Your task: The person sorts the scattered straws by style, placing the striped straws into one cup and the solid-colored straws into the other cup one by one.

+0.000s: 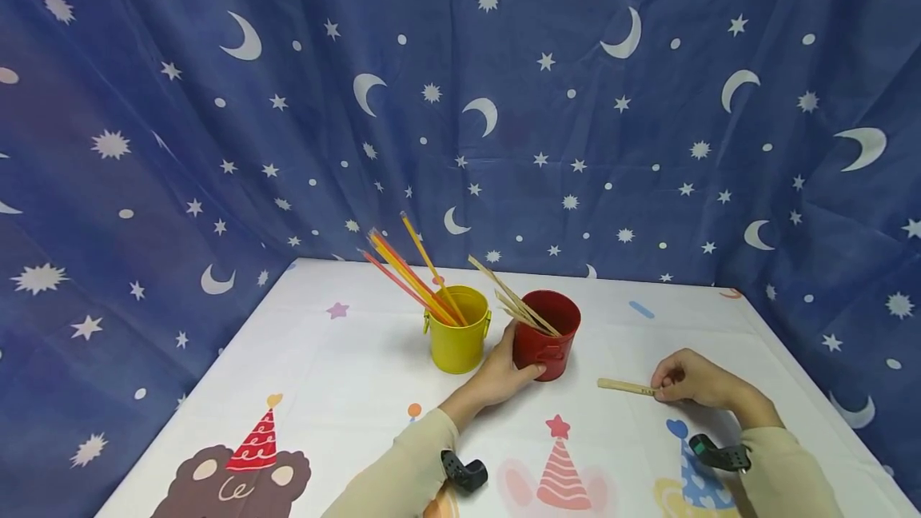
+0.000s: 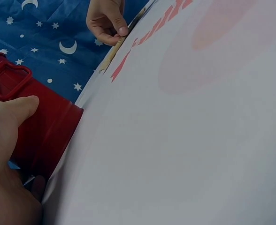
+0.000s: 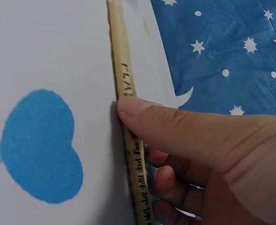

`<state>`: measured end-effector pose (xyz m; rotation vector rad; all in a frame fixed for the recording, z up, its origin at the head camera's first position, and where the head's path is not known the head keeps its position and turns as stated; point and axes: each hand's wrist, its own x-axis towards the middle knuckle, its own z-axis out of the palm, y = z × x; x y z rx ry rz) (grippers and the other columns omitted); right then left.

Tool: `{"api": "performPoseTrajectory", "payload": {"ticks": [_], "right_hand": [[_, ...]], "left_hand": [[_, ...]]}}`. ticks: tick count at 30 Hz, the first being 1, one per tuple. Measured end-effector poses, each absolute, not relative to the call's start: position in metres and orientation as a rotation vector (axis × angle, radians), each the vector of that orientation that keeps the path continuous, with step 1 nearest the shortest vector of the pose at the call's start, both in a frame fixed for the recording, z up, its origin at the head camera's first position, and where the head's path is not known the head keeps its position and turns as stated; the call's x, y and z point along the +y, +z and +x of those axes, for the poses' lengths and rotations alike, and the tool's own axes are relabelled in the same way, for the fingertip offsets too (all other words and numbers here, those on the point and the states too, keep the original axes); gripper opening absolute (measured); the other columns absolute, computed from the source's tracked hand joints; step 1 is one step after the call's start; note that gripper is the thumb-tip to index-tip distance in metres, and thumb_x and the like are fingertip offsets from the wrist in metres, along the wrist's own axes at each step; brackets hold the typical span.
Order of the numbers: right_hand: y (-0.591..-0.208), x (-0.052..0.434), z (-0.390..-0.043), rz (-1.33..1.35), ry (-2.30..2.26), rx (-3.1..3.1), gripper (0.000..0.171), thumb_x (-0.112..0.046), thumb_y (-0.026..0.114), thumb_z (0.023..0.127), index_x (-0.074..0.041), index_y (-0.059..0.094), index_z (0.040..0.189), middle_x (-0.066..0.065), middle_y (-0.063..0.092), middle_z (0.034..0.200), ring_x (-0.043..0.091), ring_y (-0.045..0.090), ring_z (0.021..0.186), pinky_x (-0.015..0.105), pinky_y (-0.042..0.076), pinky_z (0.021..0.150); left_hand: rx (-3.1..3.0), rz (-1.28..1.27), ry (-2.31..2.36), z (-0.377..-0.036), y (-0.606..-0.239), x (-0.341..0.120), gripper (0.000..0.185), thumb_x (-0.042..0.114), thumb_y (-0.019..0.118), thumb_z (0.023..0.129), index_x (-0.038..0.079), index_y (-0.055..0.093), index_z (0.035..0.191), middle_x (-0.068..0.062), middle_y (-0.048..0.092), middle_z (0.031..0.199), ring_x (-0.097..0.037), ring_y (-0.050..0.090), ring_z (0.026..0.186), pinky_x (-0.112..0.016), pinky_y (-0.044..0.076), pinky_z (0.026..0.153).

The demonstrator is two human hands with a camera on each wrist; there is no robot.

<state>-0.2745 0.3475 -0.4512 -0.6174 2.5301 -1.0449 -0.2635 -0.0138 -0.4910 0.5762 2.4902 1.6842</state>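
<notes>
My left hand (image 1: 500, 374) grips the small red metal bucket (image 1: 543, 354), thumb on its near side beside the folded handle. The left wrist view shows the bucket tilted. Several thin tan sticks (image 1: 516, 302), like paper-wrapped straws, lean out of it to the left. At the right, my right hand (image 1: 694, 378) pinches one end of a tan paper-wrapped straw (image 1: 624, 386), which points left just above or on the table. Printed lettering runs along this straw (image 3: 124, 79) in the right wrist view, under my thumb (image 3: 142, 112).
Left of the red bucket stands a yellow bucket (image 1: 458, 346) holding several yellow, orange and red straws (image 1: 413, 274) in clear wrap. A white tablecloth (image 1: 345, 358) with party-hat prints covers the table. A blue star-and-moon curtain (image 1: 460, 102) hangs behind its back edge.
</notes>
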Motion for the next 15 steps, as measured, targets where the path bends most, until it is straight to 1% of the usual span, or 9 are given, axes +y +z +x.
{"api": "performPoseTrajectory", "payload": {"ticks": [7, 12, 15], "right_hand": [[-0.4502, 0.3473, -0.2749, -0.65, -1.017, 2.611, 0.006, 0.001, 0.072, 0.087, 0.006, 0.074, 0.089, -0.003, 0.058, 0.073, 0.0, 0.046, 0.066, 0.018, 0.041, 0.058], [-0.448, 0.347, -0.2755, -0.663, -1.018, 2.649, 0.006, 0.001, 0.073, 0.087, 0.006, 0.075, 0.089, -0.002, 0.059, 0.075, 0.0, 0.047, 0.067, 0.017, 0.041, 0.058], [-0.4452, 0.3469, -0.2766, -0.681, -1.026, 2.679, 0.006, 0.0, 0.072, 0.087, 0.005, 0.074, 0.089, 0.001, 0.064, 0.078, -0.001, 0.048, 0.068, 0.018, 0.042, 0.058]], "left_hand": [[2.487, 0.573, 1.688, -0.2616, -0.492, -0.0149, 0.09, 0.031, 0.068, 0.094, 0.017, 0.011, 0.163, -0.007, 0.041, 0.16, -0.026, 0.04, 0.148, -0.047, 0.035, 0.124], [2.489, 0.575, 1.682, -0.2617, -0.4921, -0.0145, 0.09, 0.03, 0.068, 0.094, 0.017, 0.011, 0.163, -0.007, 0.041, 0.16, -0.026, 0.041, 0.148, -0.048, 0.035, 0.123], [2.477, 0.584, 1.692, -0.2634, -0.4897, -0.0137, 0.09, 0.03, 0.068, 0.094, 0.018, 0.011, 0.163, -0.006, 0.04, 0.16, -0.026, 0.04, 0.148, -0.047, 0.036, 0.123]]}}
